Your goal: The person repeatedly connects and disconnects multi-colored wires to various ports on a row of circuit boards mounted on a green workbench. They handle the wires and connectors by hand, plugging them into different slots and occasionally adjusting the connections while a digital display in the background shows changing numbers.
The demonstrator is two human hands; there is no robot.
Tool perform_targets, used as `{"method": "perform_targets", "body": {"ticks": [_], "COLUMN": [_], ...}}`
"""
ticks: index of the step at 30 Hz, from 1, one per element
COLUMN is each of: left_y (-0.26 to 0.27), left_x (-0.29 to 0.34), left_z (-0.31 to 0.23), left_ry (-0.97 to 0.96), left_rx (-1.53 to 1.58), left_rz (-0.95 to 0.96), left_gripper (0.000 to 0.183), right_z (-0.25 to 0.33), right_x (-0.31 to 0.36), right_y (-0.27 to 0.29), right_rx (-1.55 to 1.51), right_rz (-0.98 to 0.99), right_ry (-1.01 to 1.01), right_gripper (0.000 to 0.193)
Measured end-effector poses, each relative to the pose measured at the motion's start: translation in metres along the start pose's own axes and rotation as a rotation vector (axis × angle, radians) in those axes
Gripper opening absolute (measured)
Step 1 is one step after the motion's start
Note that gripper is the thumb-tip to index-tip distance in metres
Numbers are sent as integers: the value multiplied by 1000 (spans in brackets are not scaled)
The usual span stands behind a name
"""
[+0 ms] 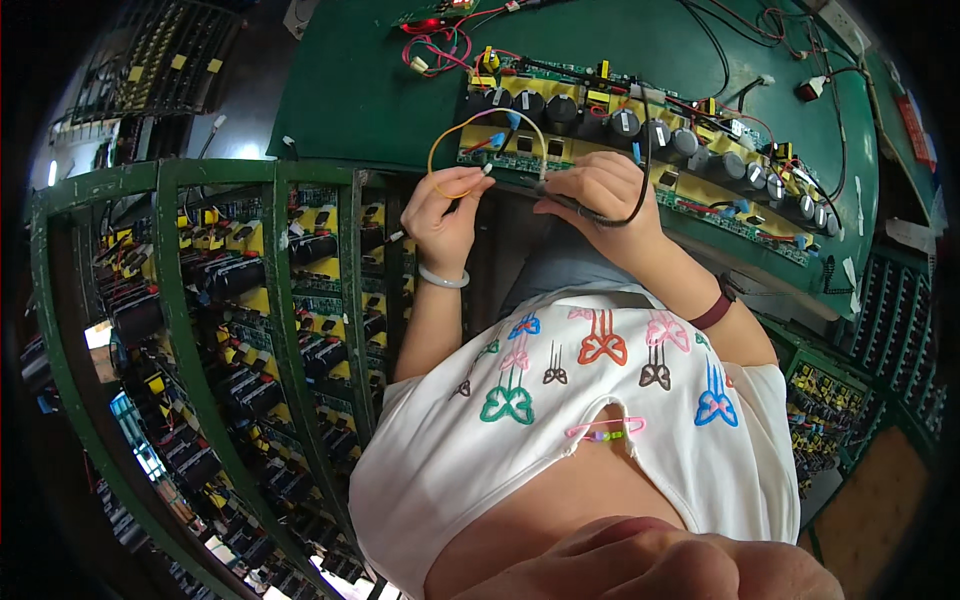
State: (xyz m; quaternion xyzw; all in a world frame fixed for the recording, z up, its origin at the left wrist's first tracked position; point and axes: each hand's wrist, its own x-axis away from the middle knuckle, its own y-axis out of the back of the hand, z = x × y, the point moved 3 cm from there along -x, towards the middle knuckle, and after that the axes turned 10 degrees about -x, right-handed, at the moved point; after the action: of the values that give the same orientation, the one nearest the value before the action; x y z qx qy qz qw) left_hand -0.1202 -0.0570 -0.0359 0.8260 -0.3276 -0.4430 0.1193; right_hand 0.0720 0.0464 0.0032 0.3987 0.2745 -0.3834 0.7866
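Note:
A thin orange-and-white wire [437, 150] arcs up between my two hands. My left hand [445, 215] is pinched closed on the wire, and a small white plug [487, 169] sticks out at its fingertips. My right hand [610, 195] is closed round a black cable [643, 185], with the wire's other end meeting it at a small grey connector [543, 186]. Exactly how the two join is hidden by the fingers. Just beyond my hands, circuit boards [540, 144] with black capacitors and yellow transformers lie on the green table [380, 100].
At my left stands a green metal rack [170, 290] packed with similar boards. Red and pink leads [440, 45] lie on the table's far left. A black cable with a plug [815, 88] lies at the right. More boards [840, 400] sit in a rack on the right.

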Motion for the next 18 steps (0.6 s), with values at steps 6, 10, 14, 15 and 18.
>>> {"method": "perform_targets", "body": {"ticks": [6,10,14,15,18], "left_y": [-3,-5,-4,-4,-3], "left_x": [-2,-1,-3,-3,-7], "left_z": [1,0,1,0,-2], "left_ry": [4,3,3,-6,-43], "left_rx": [-16,-15,-26,-35,-72], "left_rz": [13,16,28,34,52], "left_gripper": [21,20,19,19,19], "right_z": [-2,0,-1,-1,-2], "right_x": [-5,-6,-5,-5,-4], "right_y": [-5,-5,-6,-6,-6], "right_rx": [112,122,143,150,158], "right_rz": [74,109,136,147,161], "right_ry": [-44,-58,-43,-44,-46], "right_gripper": [31,29,29,29,30]}}
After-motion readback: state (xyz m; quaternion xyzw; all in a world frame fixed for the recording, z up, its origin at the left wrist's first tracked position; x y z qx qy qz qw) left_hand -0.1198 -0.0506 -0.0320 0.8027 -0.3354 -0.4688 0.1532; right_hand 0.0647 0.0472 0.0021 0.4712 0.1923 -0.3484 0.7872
